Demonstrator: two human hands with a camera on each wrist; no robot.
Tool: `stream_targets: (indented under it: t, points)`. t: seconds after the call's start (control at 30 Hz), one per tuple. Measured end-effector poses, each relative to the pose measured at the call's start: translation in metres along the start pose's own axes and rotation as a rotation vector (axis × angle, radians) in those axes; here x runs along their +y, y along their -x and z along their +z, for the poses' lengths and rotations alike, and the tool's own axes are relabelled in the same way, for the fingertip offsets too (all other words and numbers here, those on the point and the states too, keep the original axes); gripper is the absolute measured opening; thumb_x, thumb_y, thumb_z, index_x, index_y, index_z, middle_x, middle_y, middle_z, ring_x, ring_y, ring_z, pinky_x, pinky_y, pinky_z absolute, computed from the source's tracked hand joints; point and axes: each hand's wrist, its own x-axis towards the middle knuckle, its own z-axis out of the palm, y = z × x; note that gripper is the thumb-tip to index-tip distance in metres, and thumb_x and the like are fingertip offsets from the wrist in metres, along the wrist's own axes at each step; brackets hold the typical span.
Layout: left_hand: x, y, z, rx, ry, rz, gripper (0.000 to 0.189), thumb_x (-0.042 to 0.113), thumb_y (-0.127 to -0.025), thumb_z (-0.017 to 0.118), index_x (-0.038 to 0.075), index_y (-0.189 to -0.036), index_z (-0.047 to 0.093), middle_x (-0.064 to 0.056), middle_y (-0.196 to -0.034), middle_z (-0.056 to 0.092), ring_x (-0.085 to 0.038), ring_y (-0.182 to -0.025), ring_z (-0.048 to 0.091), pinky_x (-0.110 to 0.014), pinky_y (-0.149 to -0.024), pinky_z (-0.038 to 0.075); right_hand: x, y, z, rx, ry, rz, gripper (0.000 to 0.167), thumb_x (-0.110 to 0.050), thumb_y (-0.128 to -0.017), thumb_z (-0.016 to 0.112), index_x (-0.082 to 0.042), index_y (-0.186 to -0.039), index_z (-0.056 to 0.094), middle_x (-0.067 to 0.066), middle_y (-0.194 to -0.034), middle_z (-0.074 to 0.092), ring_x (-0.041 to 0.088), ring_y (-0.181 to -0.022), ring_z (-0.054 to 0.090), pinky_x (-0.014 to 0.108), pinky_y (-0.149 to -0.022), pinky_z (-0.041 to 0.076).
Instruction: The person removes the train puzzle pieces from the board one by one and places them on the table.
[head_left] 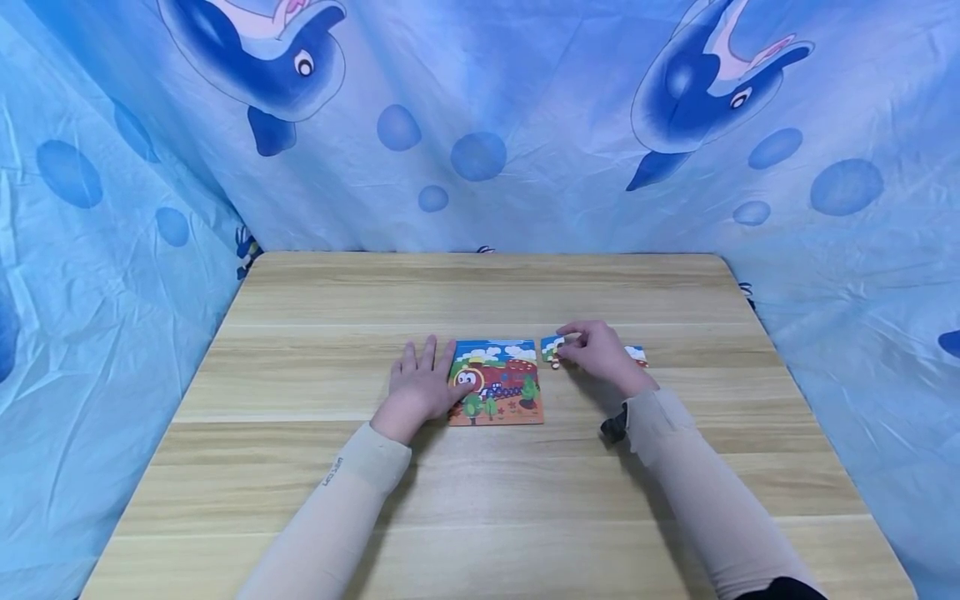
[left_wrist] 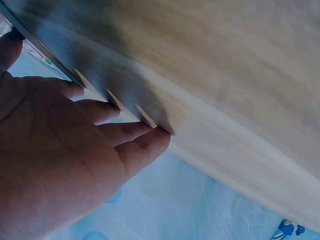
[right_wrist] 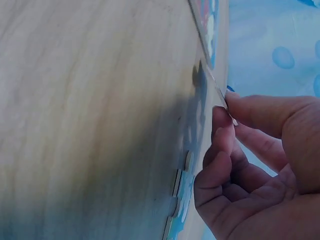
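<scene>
A square picture puzzle (head_left: 506,404) with a red train, green trees and a cloudy blue sky lies flat on the table. My left hand (head_left: 420,387) rests at its left side, fingers spread on the tabletop and the thumb over the puzzle. To the right of the puzzle, my right hand (head_left: 600,354) pinches a small puzzle piece (head_left: 551,347) between thumb and fingers. In the right wrist view that piece (right_wrist: 218,89) is seen edge-on, tilted above the table and near the puzzle's edge. More puzzle pieces (head_left: 637,353) lie partly hidden behind the right hand.
The wood-grain table (head_left: 480,517) spreads out around the puzzle. A blue curtain (head_left: 540,108) with dolphins and bubbles hangs behind the table and along both sides. A dark object (head_left: 615,427) sits at my right wrist.
</scene>
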Motion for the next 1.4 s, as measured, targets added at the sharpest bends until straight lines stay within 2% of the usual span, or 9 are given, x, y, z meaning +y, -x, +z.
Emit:
stream_targets:
  t: [0.3, 0.6, 0.9, 1.1, 1.4]
  points:
    - [-0.0014, 0.0004, 0.0014, 0.018, -0.007, 0.011, 0.087, 0.067, -0.1, 0.042, 0.021, -0.166, 0.007, -0.017, -0.169, 0.0, -0.05, -0.149, -0.003, -0.065, -0.116, 0.01, -0.0016, 0.0009, 0.003, -0.014, 0.073, 0.02, 0.035, -0.016, -0.097, 0.071, -0.008, -0.131, 0.067, 0.008, -0.085, 0.066, 0.024, -0.066, 0.062, 0.036, -0.057, 0.053]
    - [-0.0012, -0.0009, 0.0014, 0.023, -0.007, 0.013, 0.088, 0.069, -0.1, 0.04, 0.022, -0.165, 0.007, -0.016, -0.169, -0.001, -0.049, -0.149, -0.003, -0.065, -0.116, 0.011, -0.0046, 0.0007, 0.0028, -0.011, 0.117, 0.03, 0.036, -0.015, -0.097, 0.071, -0.008, -0.132, 0.067, 0.009, -0.088, 0.065, 0.022, -0.069, 0.062, 0.035, -0.061, 0.053]
    - [-0.0012, 0.002, -0.0002, 0.015, 0.019, 0.014, 0.087, 0.068, -0.1, 0.042, 0.022, -0.165, 0.007, -0.016, -0.169, -0.001, -0.049, -0.149, -0.004, -0.064, -0.116, 0.009, -0.0078, 0.0008, 0.0047, 0.024, 0.227, 0.015, 0.032, -0.017, -0.096, 0.074, -0.008, -0.126, 0.072, 0.011, -0.102, 0.068, 0.024, -0.084, 0.061, 0.037, -0.071, 0.052]
    - [-0.0011, 0.001, -0.0002, 0.008, 0.015, 0.012, 0.087, 0.068, -0.1, 0.041, 0.023, -0.165, 0.006, -0.016, -0.169, -0.002, -0.049, -0.149, -0.005, -0.064, -0.117, 0.009, -0.0082, 0.0013, 0.006, 0.026, 0.217, 0.021, 0.03, -0.016, -0.096, 0.074, -0.008, -0.124, 0.073, 0.011, -0.107, 0.069, 0.025, -0.089, 0.062, 0.04, -0.077, 0.054]
    - [-0.0008, 0.0008, 0.0004, 0.006, 0.014, 0.006, 0.087, 0.068, -0.1, 0.041, 0.023, -0.165, 0.006, -0.015, -0.169, -0.002, -0.049, -0.149, -0.005, -0.064, -0.117, 0.008, -0.0066, 0.0014, 0.0068, 0.036, 0.195, 0.028, 0.028, -0.017, -0.095, 0.075, -0.007, -0.121, 0.073, 0.009, -0.1, 0.068, 0.025, -0.083, 0.062, 0.038, -0.073, 0.054]
